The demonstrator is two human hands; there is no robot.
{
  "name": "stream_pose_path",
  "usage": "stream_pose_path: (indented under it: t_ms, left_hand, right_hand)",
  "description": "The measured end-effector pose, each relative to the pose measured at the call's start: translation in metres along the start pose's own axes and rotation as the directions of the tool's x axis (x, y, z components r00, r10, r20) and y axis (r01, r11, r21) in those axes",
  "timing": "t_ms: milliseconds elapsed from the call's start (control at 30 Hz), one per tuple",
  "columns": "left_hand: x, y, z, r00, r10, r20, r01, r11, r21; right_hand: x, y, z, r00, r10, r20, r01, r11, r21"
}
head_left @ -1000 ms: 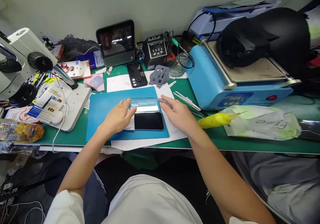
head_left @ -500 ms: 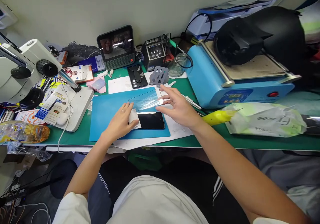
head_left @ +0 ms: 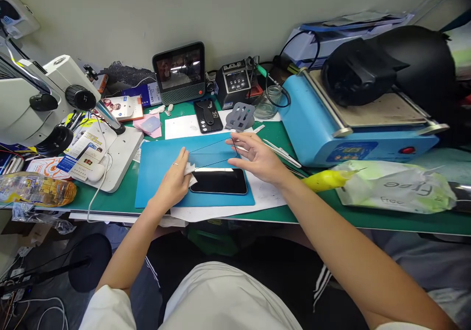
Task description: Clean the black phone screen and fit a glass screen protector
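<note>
A phone [head_left: 220, 181] with a dark screen lies on a blue mat [head_left: 158, 158]. Above and behind it a clear glass sheet with a thin black border [head_left: 213, 154] is held tilted. My right hand [head_left: 253, 155] grips its right end between thumb and fingers. My left hand [head_left: 176, 177] is at the left end of the phone, its fingers closed on a crumpled white wipe [head_left: 190, 169], close to the sheet's left end. Whether the left fingers also touch the sheet cannot be made out.
Behind the mat are a black phone case [head_left: 208, 115], a grey stand [head_left: 240, 117] and a glass jar [head_left: 268, 101]. A microscope [head_left: 55, 104] stands left; a blue machine [head_left: 331, 143], yellow bottle [head_left: 327, 179] and wipes pack [head_left: 397, 186] are right.
The left hand and wipe have moved off the phone's left end, uncovering more screen. The clear sheet has tilted, losing its bright glare. The view has shifted slightly.
</note>
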State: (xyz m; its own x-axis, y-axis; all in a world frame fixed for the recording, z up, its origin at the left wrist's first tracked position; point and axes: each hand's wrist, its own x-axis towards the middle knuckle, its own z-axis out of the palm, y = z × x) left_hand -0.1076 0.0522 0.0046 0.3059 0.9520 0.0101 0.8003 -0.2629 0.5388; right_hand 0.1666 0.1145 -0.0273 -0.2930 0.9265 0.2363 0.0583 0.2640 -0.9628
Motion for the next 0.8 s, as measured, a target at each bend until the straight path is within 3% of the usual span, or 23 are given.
stream_pose_path:
  t_ms: [133, 300, 467, 567, 800]
  left_hand:
    - [-0.012, -0.018, -0.017, 0.992, -0.025, -0.12, 0.034, 0.997, 0.073]
    - [-0.021, -0.028, -0.035, 0.991, -0.024, -0.133, 0.053, 0.974, 0.22]
    - [-0.012, -0.013, -0.029, 0.98, 0.175, -0.094, -0.132, 0.926, 0.355]
    - [0.0, -0.004, -0.024, 0.956, 0.286, -0.065, -0.246, 0.904, 0.351]
    - [0.012, 0.003, -0.023, 0.967, 0.25, -0.055, -0.234, 0.95, 0.206]
  right_hand:
    - [0.001, 0.002, 0.005, 0.999, 0.031, -0.016, -0.03, 0.999, 0.024]
    - [0.003, 0.005, 0.005, 0.99, 0.104, -0.095, -0.102, 0.995, 0.022]
    - [0.006, 0.003, 0.006, 0.965, 0.184, -0.186, -0.19, 0.982, -0.018]
    - [0.006, -0.001, 0.007, 0.959, 0.185, -0.212, -0.201, 0.978, -0.053]
    - [-0.006, -0.016, -0.004, 0.944, 0.176, -0.278, -0.201, 0.978, -0.062]
